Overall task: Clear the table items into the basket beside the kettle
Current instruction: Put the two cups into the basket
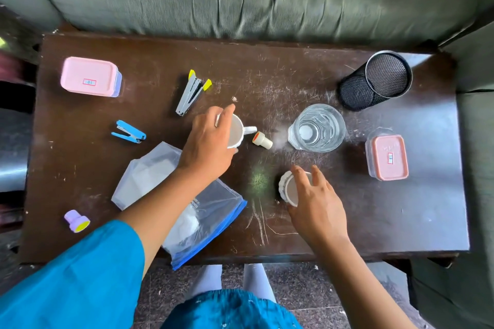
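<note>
A: What is the left hand doing?

B: It lies over a white mug, fingers curved round the rim and thumb at the near side. It looks closed on the mug, which stands on the table; its handle points right.

A: And the right hand?

B: Half open, fingers spread, over a second white cup with a fluted wall. The fingers touch its rim and the thumb sits at its near side. Whether it has a firm grip, I cannot tell.

A: What surrounds them?

B: Just right of the mug lies a small cream stamp with an orange end. Beyond it stands a clear ribbed glass. Far right, a black mesh pot lies tipped on its side. Two pink-lidded plastic boxes: one far left, one at the right edge.

A: And the left side?

B: A grey stapler with yellow tips, spread open; a blue stapler; a lilac stamp with a yellow face. A clear bag with a blue seal lies under the left forearm and overhangs the near edge.

A: The table itself?

B: Dark wood, badly scratched. Neither basket nor kettle is in view.
</note>
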The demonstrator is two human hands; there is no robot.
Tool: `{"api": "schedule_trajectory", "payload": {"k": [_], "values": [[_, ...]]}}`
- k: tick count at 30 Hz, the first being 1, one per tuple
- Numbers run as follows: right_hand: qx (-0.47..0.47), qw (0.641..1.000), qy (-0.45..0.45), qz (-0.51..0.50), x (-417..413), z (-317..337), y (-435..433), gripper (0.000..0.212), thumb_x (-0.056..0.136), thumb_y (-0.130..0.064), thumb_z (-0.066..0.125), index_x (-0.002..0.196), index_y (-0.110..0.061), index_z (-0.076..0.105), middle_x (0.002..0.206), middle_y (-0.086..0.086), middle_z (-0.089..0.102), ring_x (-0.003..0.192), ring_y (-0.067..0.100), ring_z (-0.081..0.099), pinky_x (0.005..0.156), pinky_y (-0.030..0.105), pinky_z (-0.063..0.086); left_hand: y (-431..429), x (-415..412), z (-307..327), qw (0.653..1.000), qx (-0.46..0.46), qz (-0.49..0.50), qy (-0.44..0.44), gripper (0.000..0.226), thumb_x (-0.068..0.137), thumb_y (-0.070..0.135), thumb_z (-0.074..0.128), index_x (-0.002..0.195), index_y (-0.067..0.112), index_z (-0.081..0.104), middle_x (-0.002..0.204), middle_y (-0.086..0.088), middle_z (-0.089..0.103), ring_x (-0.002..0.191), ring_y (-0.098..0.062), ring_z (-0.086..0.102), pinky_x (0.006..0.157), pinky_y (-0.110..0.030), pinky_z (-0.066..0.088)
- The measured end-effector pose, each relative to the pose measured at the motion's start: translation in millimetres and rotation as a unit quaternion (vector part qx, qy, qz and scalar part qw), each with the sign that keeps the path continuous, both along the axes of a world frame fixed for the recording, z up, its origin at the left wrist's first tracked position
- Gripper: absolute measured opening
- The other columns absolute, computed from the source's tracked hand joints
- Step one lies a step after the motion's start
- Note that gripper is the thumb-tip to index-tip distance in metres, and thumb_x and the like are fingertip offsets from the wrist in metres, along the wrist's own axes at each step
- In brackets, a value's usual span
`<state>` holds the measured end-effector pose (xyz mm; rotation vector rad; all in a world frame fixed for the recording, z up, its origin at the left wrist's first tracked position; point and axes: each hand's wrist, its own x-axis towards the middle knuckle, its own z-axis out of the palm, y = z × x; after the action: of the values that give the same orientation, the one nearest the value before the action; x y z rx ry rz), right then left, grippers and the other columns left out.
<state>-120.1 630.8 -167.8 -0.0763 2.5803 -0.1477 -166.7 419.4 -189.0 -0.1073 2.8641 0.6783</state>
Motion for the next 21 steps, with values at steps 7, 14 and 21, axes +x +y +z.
{"api": "schedule_trajectory", "payload": {"k": [7,14,21], "values": [[0.0,1.0,-0.003,-0.004,-4.1,2.7,-5.1,0.071,0.07,-0.036,0.072,0.129,-0.026,0.034,0.118,0.012,0.053,0.097,0.033,0.057,0.072,0.036,0.049,-6.7,0.9,1.3,0.999,-0.03,0.022,-0.022,0.085,0.059,0.043,0.082,0.129,0.021,0.039,0.112,-0.013,0.04,0.102,-0.028,0.043,0.076,-0.036,0.046],[-0.041,0.999,0.035,-0.004,-14.2,16.1,-38.2,0.061,0.069,-0.042,0.071,0.116,-0.014,0.044,0.105,0.01,0.053,0.083,0.036,0.059,0.063,0.033,0.042,-18.8,5.1,0.5,0.998,-0.013,0.015,-0.064,0.076,0.064,0.032,0.082,0.123,0.016,0.036,0.116,-0.011,0.042,0.098,-0.029,0.056,0.072,-0.036,0.051],[-0.057,0.985,0.076,0.147,-29.9,18.2,-82.0,0.054,0.071,-0.014,0.07,0.118,-0.016,0.046,0.109,0.014,0.048,0.079,0.033,0.057,0.058,0.032,0.035,-35.5,6.3,0.0,0.997,-0.026,0.037,-0.055,0.068,0.064,0.037,0.081,0.114,0.015,0.042,0.109,-0.01,0.042,0.083,-0.036,0.059,0.06,-0.031,0.034]]}}
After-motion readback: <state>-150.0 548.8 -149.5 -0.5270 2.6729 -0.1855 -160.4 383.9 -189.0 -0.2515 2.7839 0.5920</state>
